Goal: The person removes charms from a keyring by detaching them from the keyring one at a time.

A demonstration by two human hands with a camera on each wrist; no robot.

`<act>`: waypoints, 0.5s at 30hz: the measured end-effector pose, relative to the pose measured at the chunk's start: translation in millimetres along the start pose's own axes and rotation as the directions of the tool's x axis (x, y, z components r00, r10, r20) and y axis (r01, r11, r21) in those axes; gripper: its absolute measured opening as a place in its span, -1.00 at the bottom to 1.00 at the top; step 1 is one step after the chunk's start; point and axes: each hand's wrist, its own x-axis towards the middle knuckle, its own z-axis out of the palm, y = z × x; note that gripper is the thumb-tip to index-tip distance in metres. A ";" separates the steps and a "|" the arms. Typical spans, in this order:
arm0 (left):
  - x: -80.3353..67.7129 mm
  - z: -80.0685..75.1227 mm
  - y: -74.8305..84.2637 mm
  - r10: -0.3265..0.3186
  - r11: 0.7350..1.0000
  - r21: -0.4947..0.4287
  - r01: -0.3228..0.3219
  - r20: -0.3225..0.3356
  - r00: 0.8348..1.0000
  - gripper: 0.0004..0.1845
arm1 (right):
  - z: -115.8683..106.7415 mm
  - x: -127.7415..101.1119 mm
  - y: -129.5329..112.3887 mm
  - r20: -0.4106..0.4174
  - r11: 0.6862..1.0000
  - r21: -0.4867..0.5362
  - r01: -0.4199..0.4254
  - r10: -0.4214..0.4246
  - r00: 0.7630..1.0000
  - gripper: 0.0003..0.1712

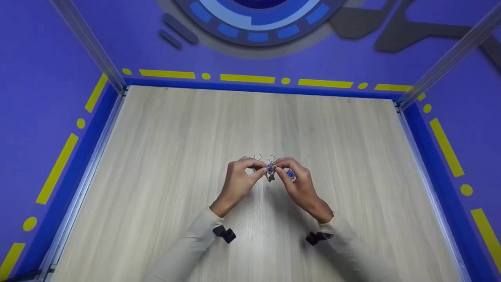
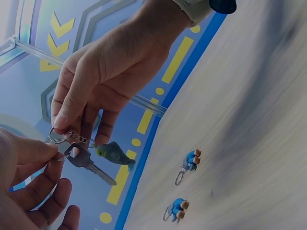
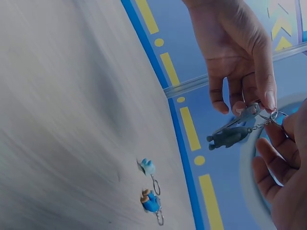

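Between the two hands, above the table, is a metal split ring (image 2: 52,135) with a short chain. My left hand (image 1: 239,178) pinches the ring between thumb and fingertips. From the other side, my right hand (image 1: 298,182) pinches metal between thumb and finger, close by the head of a key (image 2: 81,159). Off the chain hangs a small dark greenish charm (image 2: 114,152), fish-like in the left wrist view. Fingertips partly hide where key and ring meet.
Two more keychains lie on the wooden table (image 1: 188,137) under the hands, a blue figure (image 3: 151,203) and a paler blue one (image 3: 148,166), each with a metal ring. Blue panels (image 1: 250,62) with yellow marks wall the table at back and sides.
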 end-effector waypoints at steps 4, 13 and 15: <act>0.7 1.7 -1.8 0.019 1.000 0.009 -0.019 -0.011 1.000 -0.92 | 0.1 0.3 3.6 0.004 0.996 -0.071 0.058 -0.058 0.998 -0.81; 0.6 2.3 -4.0 0.093 0.995 0.031 -0.091 -0.051 0.994 -0.90 | -0.7 0.5 5.6 0.004 0.989 -0.131 0.074 -0.075 0.997 -0.83; 0.4 1.7 -4.0 0.088 0.996 0.019 -0.087 -0.056 0.995 -0.90 | -1.2 -0.9 5.8 0.005 0.988 -0.140 0.059 -0.059 0.998 -0.84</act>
